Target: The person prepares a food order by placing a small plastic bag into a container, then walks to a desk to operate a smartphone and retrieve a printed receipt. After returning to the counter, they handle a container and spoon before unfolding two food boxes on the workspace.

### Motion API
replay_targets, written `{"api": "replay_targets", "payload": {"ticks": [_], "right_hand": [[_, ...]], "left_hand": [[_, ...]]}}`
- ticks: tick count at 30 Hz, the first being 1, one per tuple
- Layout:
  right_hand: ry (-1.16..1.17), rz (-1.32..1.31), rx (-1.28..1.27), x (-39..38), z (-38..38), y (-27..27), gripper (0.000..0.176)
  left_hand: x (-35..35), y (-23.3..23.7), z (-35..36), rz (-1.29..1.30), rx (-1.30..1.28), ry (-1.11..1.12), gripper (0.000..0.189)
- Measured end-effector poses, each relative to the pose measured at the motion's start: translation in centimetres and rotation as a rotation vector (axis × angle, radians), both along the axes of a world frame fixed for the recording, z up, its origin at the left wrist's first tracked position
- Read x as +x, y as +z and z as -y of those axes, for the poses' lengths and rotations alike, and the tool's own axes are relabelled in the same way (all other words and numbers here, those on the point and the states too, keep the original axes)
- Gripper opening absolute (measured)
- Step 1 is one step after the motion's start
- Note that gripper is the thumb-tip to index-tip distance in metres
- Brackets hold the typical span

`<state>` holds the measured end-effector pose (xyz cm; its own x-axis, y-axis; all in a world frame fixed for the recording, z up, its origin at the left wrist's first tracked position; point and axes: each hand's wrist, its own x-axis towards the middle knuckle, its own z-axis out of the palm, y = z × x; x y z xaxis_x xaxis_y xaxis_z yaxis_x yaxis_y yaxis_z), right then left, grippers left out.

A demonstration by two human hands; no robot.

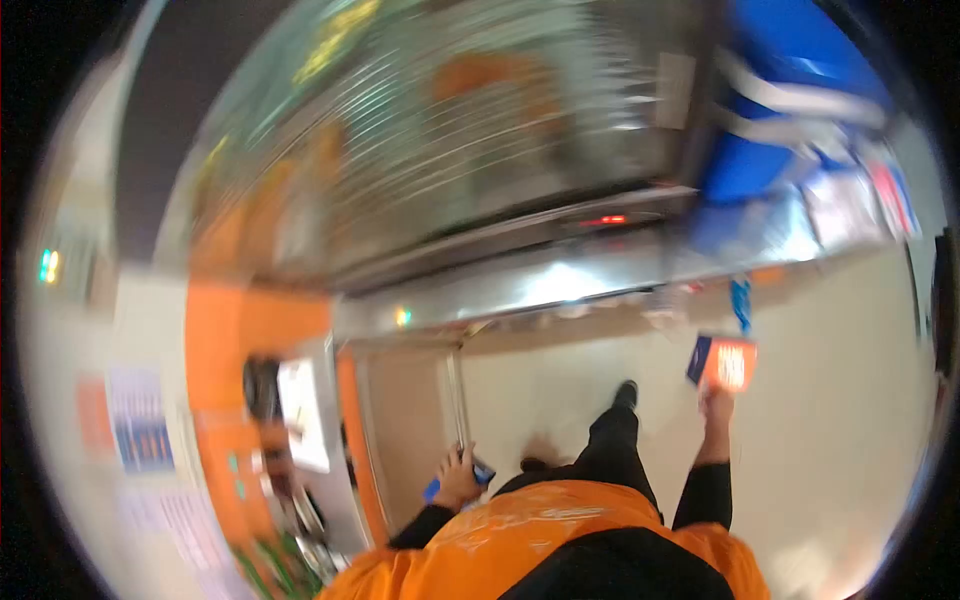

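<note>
My right hand point(717, 398) is held out in front, closed on the lower edge of an orange and dark-blue box point(732, 365). White lettering on its orange face is too blurred to read. At my left side, my left hand point(457, 478) has its fingers wrapped over a small dark and blue object point(482, 472). Most of that object lies under the fingers, so its kind does not show. The two hands are well apart.
A glass-fronted display cabinet point(450, 130) with a metal lower ledge point(520, 290) spans the area ahead. Blue bags point(790, 110) and plastic packages point(840, 205) are at the right. An orange counter point(255, 330) stands on the left. Pale floor point(530, 400) lies below.
</note>
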<state>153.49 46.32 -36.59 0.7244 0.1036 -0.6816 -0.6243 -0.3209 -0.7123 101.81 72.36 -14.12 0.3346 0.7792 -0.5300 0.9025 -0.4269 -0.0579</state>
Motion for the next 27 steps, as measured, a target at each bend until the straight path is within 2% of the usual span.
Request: {"api": "replay_targets", "payload": {"ticks": [1, 2, 3, 4, 5, 7, 10, 11, 14, 15, 17, 19, 22, 25, 27], "right_hand": [[-0.030, -0.062, 0.172, -3.5, -0.1, -1.1, 0.042], [0.169, -0.119, 0.131, -7.0, -1.3, 1.6, 0.046], [0.362, -0.150, 0.201, -10.1, -2.8, 4.6, 0.042], [0.286, -0.402, 0.205, -12.9, -5.3, 5.1, 0.036], [0.515, -0.404, 0.195, -14.9, -6.4, 6.6, 0.037], [0.797, -0.221, 0.091, -22.8, -11.7, 15.9, 0.031], [1.207, -0.134, 0.253, -31.9, -17.4, 17.5, 0.029], [1.265, -0.106, 0.277, -35.6, -19.7, 18.5, 0.029], [1.469, 0.005, 0.365, -46.1, -26.0, 22.7, 0.030], [1.541, 0.010, 0.391, -49.8, -27.4, 23.5, 0.031], [1.675, 0.022, 0.448, -56.9, -30.4, 25.3, 0.032], [1.768, 0.029, 0.473, -63.4, -33.5, 26.7, 0.034], [1.858, 0.070, 0.461, -72.0, -36.6, 28.0, 0.036], [1.983, 0.021, 0.276, -77.5, -37.7, 29.0, 0.040], [2.151, -0.010, 0.091, -79.5, -37.9, 31.1, 0.040]], "left_hand": [[-1.3, 0.8, -0.1, 0.039, -0.004, 0.055, 0.111], [-2.8, 1.9, -0.1, 0.077, -0.002, 0.106, 0.111], [-4.2, 2.5, -0.7, 0.124, 0.006, 0.145, 0.110], [-6.2, 2.9, -0.8, 0.209, 0.130, 0.172, 0.106], [-7.7, 3.6, -0.5, 0.288, 0.250, 0.183, 0.101], [-11.9, 5.1, 0.6, 0.445, 0.478, 0.256, 0.103], [-19.5, 6.6, 2.5, 0.764, 0.826, 0.359, 0.110], [-22.0, 6.9, 3.5, 0.876, 0.947, 0.399, 0.113], [-29.0, 11.0, 8.0, 0.946, 1.165, 0.483, 0.120], [-31.7, 12.8, 10.5, 0.860, 1.167, 0.512, 0.124], [-36.3, 14.5, 14.5, 0.874, 1.276, 0.592, 0.126], [-38.9, 17.4, 16.9, 0.824, 1.383, 0.676, 0.128], [-41.7, 18.3, 20.9, 0.869, 1.464, 0.895, 0.131], [-42.5, 19.4, 23.2, 1.407, 1.413, 1.066, 0.131], [-42.7, 21.2, 22.8, 1.910, 1.294, 1.152, 0.124]]}}
